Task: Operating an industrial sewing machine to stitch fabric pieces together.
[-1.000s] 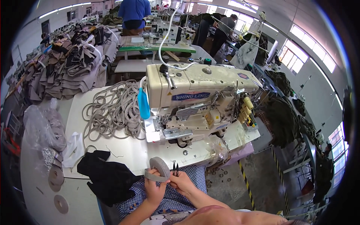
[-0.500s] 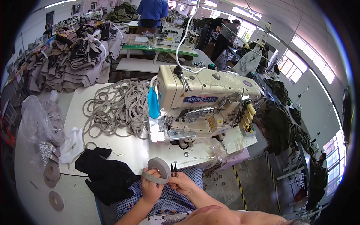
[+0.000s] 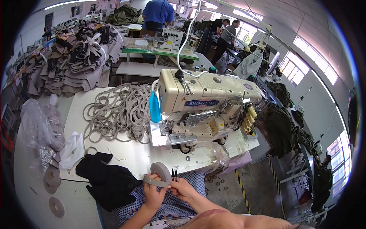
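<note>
Holding tape roll (image 3: 166,174), left hand (image 3: 153,195) fingers curled round; right hand (image 3: 183,189) closed on snips (image 3: 176,175); probably light, bendy; best held by rim.

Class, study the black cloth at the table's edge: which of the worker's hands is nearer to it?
Left. The left hand is just to the right of the black cloth; the right hand, with the black snips, is farther right.
</note>
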The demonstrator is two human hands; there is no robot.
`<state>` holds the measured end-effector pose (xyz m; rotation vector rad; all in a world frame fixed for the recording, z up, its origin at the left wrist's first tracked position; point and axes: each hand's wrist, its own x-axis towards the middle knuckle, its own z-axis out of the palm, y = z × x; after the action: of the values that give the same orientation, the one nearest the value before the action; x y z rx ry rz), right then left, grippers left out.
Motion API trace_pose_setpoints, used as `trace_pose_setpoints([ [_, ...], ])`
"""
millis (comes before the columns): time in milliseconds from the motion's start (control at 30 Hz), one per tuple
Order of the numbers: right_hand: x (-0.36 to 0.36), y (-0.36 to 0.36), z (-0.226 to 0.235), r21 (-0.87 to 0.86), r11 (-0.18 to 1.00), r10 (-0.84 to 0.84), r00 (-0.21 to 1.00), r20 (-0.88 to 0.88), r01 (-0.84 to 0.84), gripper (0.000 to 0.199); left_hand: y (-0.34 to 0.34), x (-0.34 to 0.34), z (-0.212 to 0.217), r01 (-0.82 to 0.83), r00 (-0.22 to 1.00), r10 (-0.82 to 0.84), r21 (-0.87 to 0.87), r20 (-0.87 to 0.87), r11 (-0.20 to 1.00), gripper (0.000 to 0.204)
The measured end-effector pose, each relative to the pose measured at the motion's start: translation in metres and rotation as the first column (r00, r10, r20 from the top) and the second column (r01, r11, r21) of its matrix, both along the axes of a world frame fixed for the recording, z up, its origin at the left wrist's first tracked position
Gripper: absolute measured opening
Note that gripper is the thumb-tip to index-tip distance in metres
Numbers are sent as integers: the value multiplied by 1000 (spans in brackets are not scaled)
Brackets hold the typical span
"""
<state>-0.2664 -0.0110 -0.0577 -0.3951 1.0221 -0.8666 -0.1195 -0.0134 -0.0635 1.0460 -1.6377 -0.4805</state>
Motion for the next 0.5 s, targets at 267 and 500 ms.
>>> trace_pose_setpoints([
  [267, 1, 5, -8, -93, 996, 11, 998, 56, -6, 8, 1, -3, -18, 52, 974, -10, 179, -226, 982, 37],
  [500, 13, 15, 11, -614, 748, -252, 747, -615, -253, 28, 6, -18, -3, 527, 454, 143, 395, -879, 753, 33],
])
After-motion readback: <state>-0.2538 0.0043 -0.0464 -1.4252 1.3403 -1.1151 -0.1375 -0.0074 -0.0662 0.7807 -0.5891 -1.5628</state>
